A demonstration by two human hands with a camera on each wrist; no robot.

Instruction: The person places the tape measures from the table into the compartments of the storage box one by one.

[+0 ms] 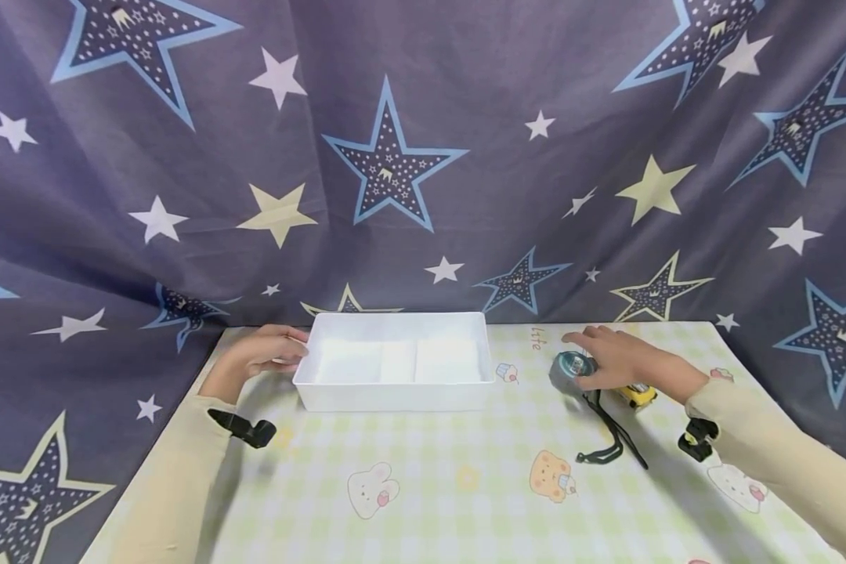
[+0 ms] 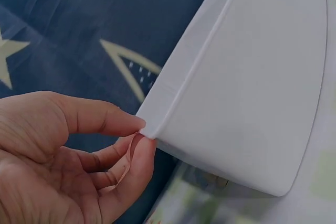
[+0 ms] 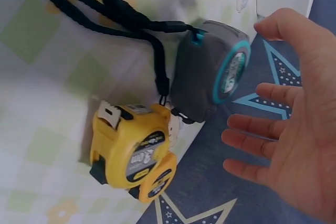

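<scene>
My left hand is at the left side of a white rectangular box. In the left wrist view its thumb and a finger pinch the box's rim at one corner. My right hand, fingers spread, hovers around a grey tape measure with a teal ring and a black wrist strap. The right wrist view shows the palm facing this tape measure, with a gap before the fingers. A yellow tape measure sits beside it, and a second yellow tape measure shows partly hidden behind the first.
A low divider crosses the inside of the white box. The table has a green checked cover with cartoon prints. A dark star-patterned curtain hangs right behind its far edge. Black straps with small cameras circle both wrists.
</scene>
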